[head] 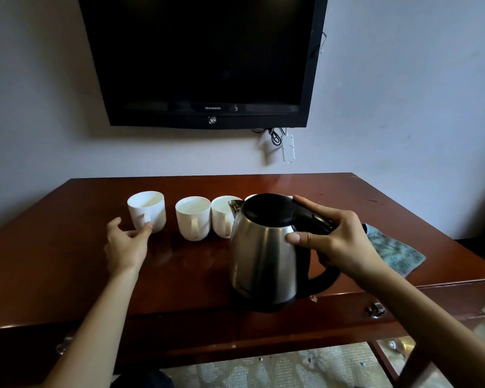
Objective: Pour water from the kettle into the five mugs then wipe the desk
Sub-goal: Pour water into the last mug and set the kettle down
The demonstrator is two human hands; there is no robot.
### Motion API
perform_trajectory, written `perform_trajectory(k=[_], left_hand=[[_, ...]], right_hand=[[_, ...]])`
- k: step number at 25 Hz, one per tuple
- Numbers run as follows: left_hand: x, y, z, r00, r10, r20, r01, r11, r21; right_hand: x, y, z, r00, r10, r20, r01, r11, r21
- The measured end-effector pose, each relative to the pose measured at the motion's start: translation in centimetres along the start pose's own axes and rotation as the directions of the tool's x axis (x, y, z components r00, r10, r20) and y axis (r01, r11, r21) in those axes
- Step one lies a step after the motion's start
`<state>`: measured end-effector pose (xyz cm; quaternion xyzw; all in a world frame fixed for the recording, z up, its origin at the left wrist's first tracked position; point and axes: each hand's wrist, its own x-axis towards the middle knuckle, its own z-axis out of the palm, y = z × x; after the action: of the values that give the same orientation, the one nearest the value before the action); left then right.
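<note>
- A person's right hand [329, 242] grips the black handle of a steel kettle [266, 247], fingers wrapped over the top of the handle and thumb pressed against the metal body; the kettle stands near the front edge of the desk [67, 261], its base apparently on or just above the wood — which of the two cannot be told.
- The kettle's spout points away from the person and slightly left, toward a row of white mugs just behind it.
- Three mugs are in plain view left of the kettle: a far-left mug [147, 210], a second mug [193, 217] and a third mug [224, 215] sitting just beside the spout. A sliver of white rim shows behind the kettle's lid; the rest of the row is hidden.
- The left hand [128, 243] lies well left of the kettle, loosely open and holding nothing, its fingertips touching the base of the far-left mug.
- The third mug is the nearest visible to the spout, so a short tilt forward and left would likely reach it; the right hand is the one placed to pour.
- A blue-green cloth [395, 252] lies on the desk to the right of the kettle, behind the right wrist, ready for the wiping step.
</note>
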<state>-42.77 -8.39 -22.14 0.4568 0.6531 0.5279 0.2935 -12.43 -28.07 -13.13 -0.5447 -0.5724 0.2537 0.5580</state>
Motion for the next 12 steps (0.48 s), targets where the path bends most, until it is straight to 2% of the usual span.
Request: perform_trajectory(k=[6,12], left_hand=[[0.6,0.4,0.8,1.0,0.025,-0.011,-0.025,0.999,0.025],[2.1,0.9,1.8,0.998,0.067,-0.012,-0.067,0.996,-0.062]], right_hand=[[0.1,0.2,0.1,1.0,-0.006,-0.003,0.006,1.0,0.011],[0.0,0.1,0.2,1.0,0.013,-0.002,-0.013,0.999,0.038]])
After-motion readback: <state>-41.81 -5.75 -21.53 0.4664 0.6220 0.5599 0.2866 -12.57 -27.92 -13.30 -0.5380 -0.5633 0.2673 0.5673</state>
